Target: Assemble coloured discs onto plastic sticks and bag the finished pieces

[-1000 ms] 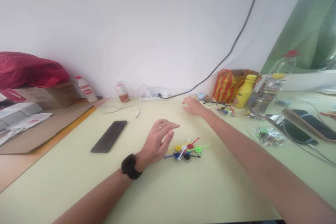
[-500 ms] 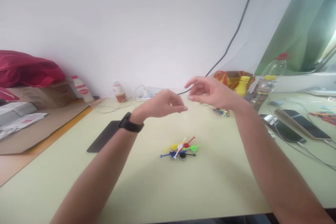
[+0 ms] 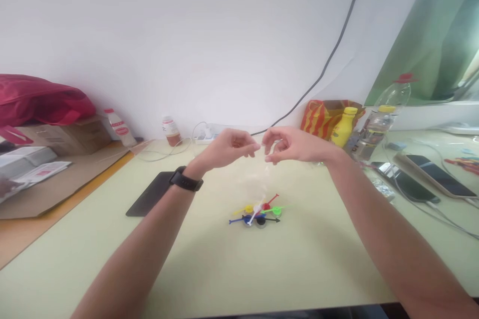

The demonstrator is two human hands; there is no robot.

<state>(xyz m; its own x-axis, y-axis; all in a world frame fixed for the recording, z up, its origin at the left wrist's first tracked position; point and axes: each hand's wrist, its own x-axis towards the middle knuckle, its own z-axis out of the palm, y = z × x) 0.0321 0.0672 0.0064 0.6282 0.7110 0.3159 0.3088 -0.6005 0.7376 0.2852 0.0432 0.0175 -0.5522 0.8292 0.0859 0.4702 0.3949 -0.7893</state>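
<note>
My left hand, a black band on its wrist, is closed in a pinch above the middle of the table. Facing it, my right hand has curled fingers, its fingertips almost meeting the left ones. From the fingertips hangs a faint see-through film, seemingly a clear plastic bag; its outline is hard to make out. Below lies a cluster of small plastic arrow spinners in yellow, white, red, green, blue and black, overlapping on round bases. Neither hand touches them.
A black tablet-like slab lies left of the spinners. Phones with cables are on the right. Bottles, including a yellow one, and a striped bag stand at the back. A cardboard box is at the left.
My right hand has moved left and down, toward my left hand. A hazy clear film now shows under the fingers. The spinners have stayed put.
</note>
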